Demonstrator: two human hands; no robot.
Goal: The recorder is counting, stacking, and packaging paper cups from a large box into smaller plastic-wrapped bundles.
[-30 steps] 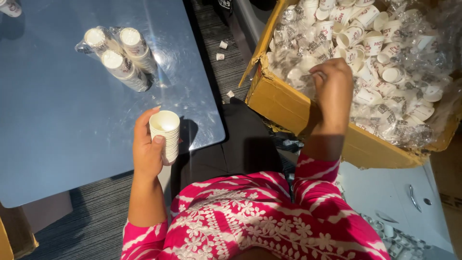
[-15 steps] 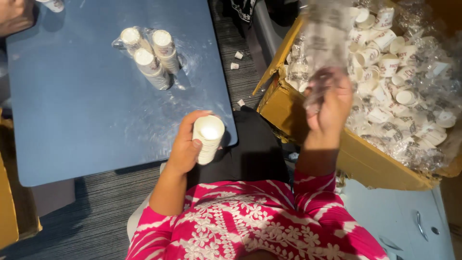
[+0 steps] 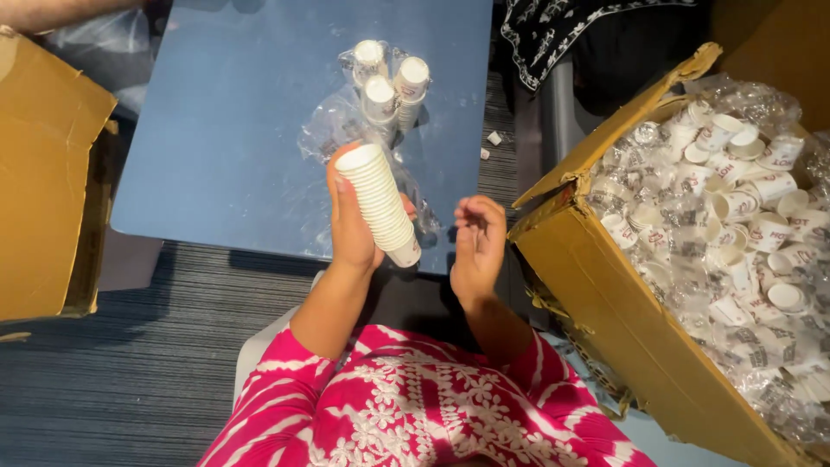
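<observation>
In the head view we take the blue table (image 3: 216, 156) as our landmark. Our left hand (image 3: 350, 220) is closed around a tilted stack of white paper cups (image 3: 378, 201), held above the table's near edge with its open mouth pointing away from us and its base towards our lap. Our right hand (image 3: 477, 246) hangs just beside the stack, off the table's near right corner, fingers loosely curled and apart, holding nothing that we can see. We cannot tell whether a thin film sits between its fingers.

To handle the stack well, we judge that the grip should stay around its middle, firm enough that the nested cups do not slide apart at the lower end, yet not so tight as to crush the rims.

Farther in on the table, three more cup stacks in clear wrap (image 3: 386, 82) stand together, with crumpled clear plastic (image 3: 333, 134) trailing from them towards our left hand. Right of the table, well apart from it, an open cardboard box (image 3: 622, 311) is heaped with wrapped cups; its raised flap leans towards the table's right edge. Left of the table lies another cardboard piece (image 3: 43, 173).

The table's left half offers the widest room for moving. On the right side the gap between table and box is narrow, and the near edge sits close under the stack.
</observation>
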